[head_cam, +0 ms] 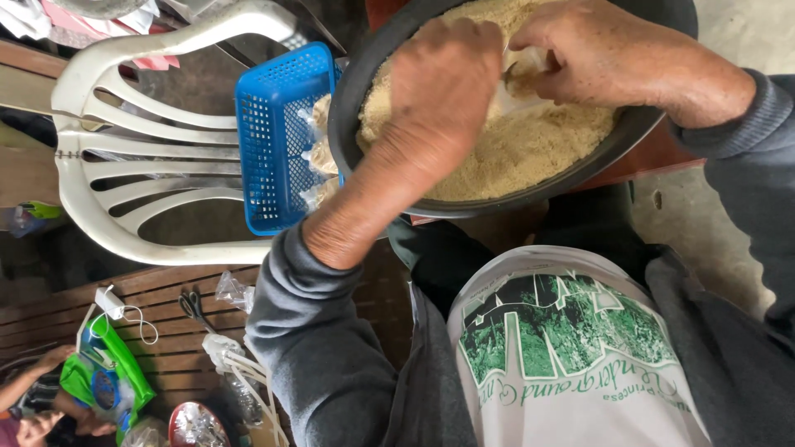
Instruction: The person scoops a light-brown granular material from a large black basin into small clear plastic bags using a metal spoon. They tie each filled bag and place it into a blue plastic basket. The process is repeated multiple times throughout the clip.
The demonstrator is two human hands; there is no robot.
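A big dark round bowl (352, 124) holds a heap of tan, crumbly meal (530, 149). Both my hands are over it. My left hand (443, 83) reaches in from the lower left in a grey sleeve, its fingers closed around a small clear plastic bag (507, 93). My right hand (596, 50) comes in from the right and pinches the same bag at its mouth, fingers curled down into the meal. Most of the bag is hidden between the two hands.
A blue plastic basket (269, 141) with several small filled bags (321, 157) rests on a white plastic chair (124, 165) left of the bowl. On the wooden bench (166, 331) below lie scissors (195, 305), a white charger (109, 302) and a green packet (108, 381). Another person's hand (37, 364) shows at bottom left.
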